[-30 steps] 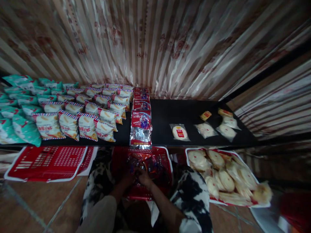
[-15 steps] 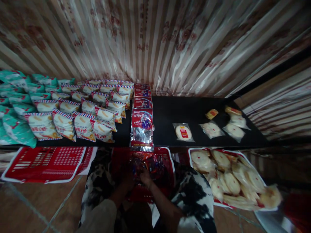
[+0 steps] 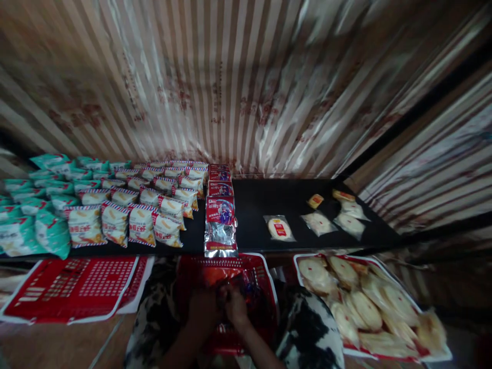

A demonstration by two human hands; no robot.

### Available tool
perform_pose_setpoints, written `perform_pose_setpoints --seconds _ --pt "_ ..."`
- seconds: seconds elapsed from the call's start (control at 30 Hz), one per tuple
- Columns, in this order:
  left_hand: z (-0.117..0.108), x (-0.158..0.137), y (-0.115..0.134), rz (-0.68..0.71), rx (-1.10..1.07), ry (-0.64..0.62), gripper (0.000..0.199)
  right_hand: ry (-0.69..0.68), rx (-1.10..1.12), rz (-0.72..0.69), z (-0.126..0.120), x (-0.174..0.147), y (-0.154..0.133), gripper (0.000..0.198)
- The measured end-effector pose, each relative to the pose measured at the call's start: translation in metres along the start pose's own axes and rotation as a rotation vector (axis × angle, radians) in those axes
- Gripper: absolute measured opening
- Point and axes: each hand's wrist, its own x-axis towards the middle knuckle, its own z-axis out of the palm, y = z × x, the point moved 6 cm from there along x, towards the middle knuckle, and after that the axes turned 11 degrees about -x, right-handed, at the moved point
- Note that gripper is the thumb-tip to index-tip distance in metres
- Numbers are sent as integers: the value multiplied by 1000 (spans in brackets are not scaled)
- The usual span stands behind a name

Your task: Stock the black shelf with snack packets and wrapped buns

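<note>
My left hand [image 3: 204,306] and my right hand [image 3: 235,306] are low inside a red basket [image 3: 269,277] between my knees, close together. Dim light and blur hide much of the fingers. My right hand has its fingers bent round a dark, shiny snack packet [image 3: 230,284]; my left hand is beside it, its fingers lost in shadow. More glossy red and purple packets [image 3: 251,287] lie under and behind the hands. Straight ahead on the black shelf, a row of red and silver snack packets [image 3: 220,210] overlaps from front to back.
White striped snack bags [image 3: 142,225] and green bags [image 3: 52,233] stand in rows on the shelf's left. Wrapped round flat cakes [image 3: 280,228] lie on its right. A basket of wrapped cakes [image 3: 363,310] is at right; another red basket [image 3: 100,277] is at left.
The view has tilted upward, so the shelf and baskets sit lower in the picture. My hands remain in the basket, slightly shifted, with a dark packet raised between them.
</note>
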Motion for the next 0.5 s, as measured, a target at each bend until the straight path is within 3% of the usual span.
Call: perform_pose_setpoints --seconds 0.13,0.2,0.37,0.5 --pt "-24 -22 20 118 44 16 35 46 -196 -160 -36 -21 -13 19" --pt "-34 -34 29 175 45 -14 35 1 -235 -288 -49 -33 -24 20" --pt "-71 -66 56 378 42 0 25 -240 -93 -365 -72 -60 -38 16" --pt "-111 -84 84 465 107 79 25 -242 78 -379 -96 -77 -57 15"
